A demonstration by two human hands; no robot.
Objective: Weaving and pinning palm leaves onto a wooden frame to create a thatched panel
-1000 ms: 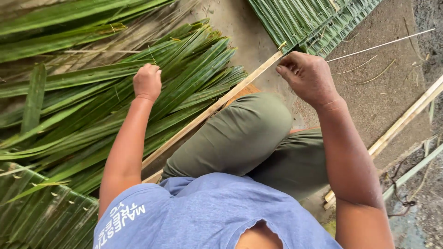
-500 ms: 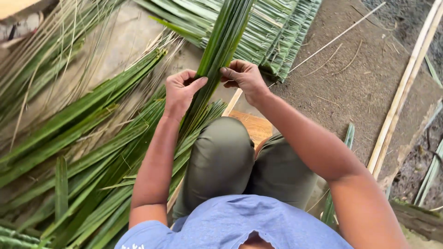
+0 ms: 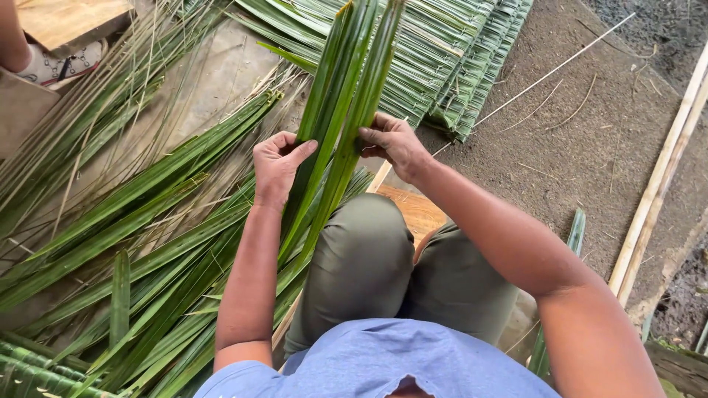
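A bundle of long green palm leaves [image 3: 346, 81] rises from my lap toward the top of the view. My left hand [image 3: 279, 163] grips its left side, thumb across the front. My right hand [image 3: 395, 141] pinches the right side of the same bundle at about the same height. Below my hands the leaves run down past my left knee. A loose heap of similar green leaves [image 3: 147, 243] lies on the ground to my left.
A woven mat of leaves [image 3: 457, 51] lies ahead on the dirt ground. Pale wooden poles [image 3: 656, 184] run along the right. A wooden board [image 3: 413, 210] sits under my knees. Another person's foot in a sandal [image 3: 51, 66] shows at top left.
Both hands came together from the ground heap and the pole, took hold of a leaf bundle and raised it upright; the hands have since spread slightly on it.
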